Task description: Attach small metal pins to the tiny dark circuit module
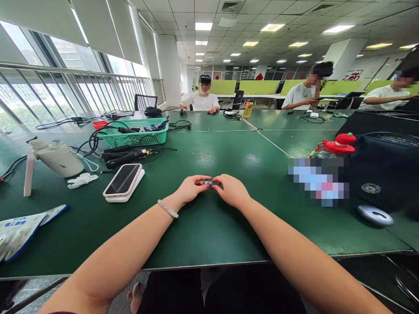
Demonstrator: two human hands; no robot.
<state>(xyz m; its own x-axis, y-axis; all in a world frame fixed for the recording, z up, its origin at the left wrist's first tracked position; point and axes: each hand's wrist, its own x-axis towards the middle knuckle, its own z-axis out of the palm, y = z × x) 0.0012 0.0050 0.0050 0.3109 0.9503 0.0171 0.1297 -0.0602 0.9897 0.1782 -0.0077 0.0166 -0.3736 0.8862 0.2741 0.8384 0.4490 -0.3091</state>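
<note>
Both hands meet over the middle of the green table (203,235). Between them is a small dark piece with light markings (207,182), too small to name. My left hand (191,188) is closed on its left end, thumb below and fingers above. My right hand (231,189) pinches its right end with curled fingertips. A pale bangle (168,209) circles my left wrist. Nearest on the left lies a phone (123,179) on top of a white box (131,192).
Left stand a green basket (134,138) with cables, a beige bottle (60,159), a crumpled tissue (82,180) and a glove (22,231). Right are a dark bag (386,170), a red-lidded bottle (337,146) and a silver oval object (375,216). Across sits a person (203,101); others sit right.
</note>
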